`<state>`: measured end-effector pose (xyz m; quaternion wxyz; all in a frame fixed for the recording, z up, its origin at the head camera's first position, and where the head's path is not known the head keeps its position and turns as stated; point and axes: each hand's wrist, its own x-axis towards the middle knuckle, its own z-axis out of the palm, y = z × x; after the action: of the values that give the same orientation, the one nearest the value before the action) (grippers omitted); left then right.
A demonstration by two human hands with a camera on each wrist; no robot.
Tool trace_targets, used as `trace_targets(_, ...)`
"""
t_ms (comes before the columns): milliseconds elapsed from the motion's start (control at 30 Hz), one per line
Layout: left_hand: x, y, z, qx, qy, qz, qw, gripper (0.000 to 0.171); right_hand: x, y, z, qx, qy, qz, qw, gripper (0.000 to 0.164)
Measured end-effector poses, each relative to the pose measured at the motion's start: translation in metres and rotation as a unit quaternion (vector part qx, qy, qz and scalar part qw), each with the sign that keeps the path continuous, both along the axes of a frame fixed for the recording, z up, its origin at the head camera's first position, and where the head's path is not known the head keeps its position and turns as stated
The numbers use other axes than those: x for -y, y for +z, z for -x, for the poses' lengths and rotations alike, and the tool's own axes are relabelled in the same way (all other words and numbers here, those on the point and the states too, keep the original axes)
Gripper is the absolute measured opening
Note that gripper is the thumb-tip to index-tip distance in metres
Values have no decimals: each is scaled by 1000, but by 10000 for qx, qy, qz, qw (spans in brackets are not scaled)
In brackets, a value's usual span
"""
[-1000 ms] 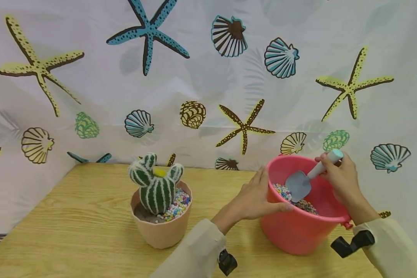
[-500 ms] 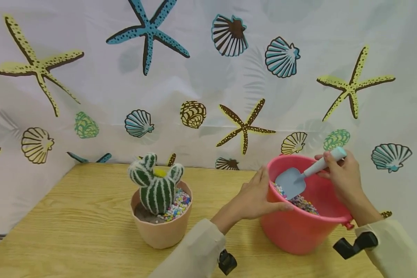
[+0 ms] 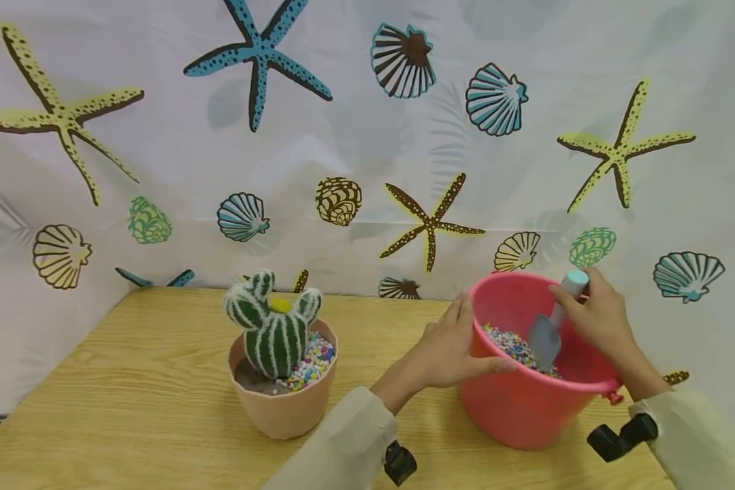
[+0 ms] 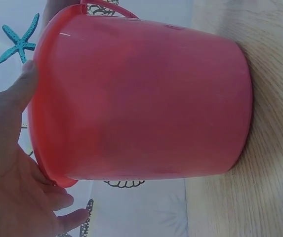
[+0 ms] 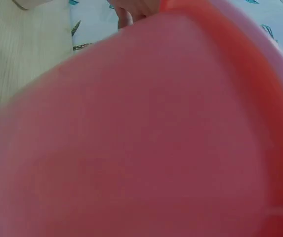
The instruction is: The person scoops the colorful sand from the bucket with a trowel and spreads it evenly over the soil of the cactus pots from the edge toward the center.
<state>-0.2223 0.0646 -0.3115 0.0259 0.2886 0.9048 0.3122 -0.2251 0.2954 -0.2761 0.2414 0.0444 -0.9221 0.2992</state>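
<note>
A pink bucket [image 3: 514,415] holds small multicoloured pebbles [image 3: 508,344]. My left hand [image 3: 437,350] rests against its left side, fingers extended along the outside and thumb lying across the near rim. In the left wrist view the thumb [image 4: 20,86] is at the rim and the other fingers spread past the bucket's edge. My right hand [image 3: 597,316] grips the pale blue handle of a small trowel [image 3: 545,340] inside the bucket. The trowel's grey-blue blade points down at the pebbles, its tip right among them. In the right wrist view the bucket wall hides the trowel.
To the left stands a peach flowerpot [image 3: 284,412] with a knitted cactus [image 3: 275,344] and coloured pebbles filling part of its top. Both sit on a wooden table [image 3: 128,395]. Behind hangs a white cloth [image 3: 343,150] printed with starfish and shells.
The trowel first shifted left with its blade tilted over the pebbles. Now its blade is turned, steeper and further right, and more pebbles show. The left hand and bucket stay put.
</note>
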Motion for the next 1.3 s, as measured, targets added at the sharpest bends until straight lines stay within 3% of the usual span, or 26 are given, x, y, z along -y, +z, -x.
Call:
trace_targets(133,0,-1,0,-43,11,45,10000,115,9,1,1,274,1,231,9994,40)
trace_targets(233,1,-2,-1,-72,13,29,10000,116,13,2,2,347,-17,841,9959,41)
trace_targets(400,2,0,1,-108,32,47,9999,116,15,4,2,415,211,2172,9750,35)
trace_targets(500,2,1,2,-132,15,105,9999,116,14,5,1,370,455,2986,9526,24)
trace_targets(633,1,2,3,-73,-10,136,9999,116,11,5,0,375,850,4020,9109,15)
trace_targets(767,0,2,2,-28,10,110,9999,117,6,5,-2,560,1086,4651,8768,19)
trace_targets(933,-1,2,-1,-60,-10,65,10000,117,-2,3,-2,915,1096,5347,8329,25)
trace_targets(1300,-1,1,0,-15,29,20,10000,117,-18,2,3,1659,356,6100,7740,22)
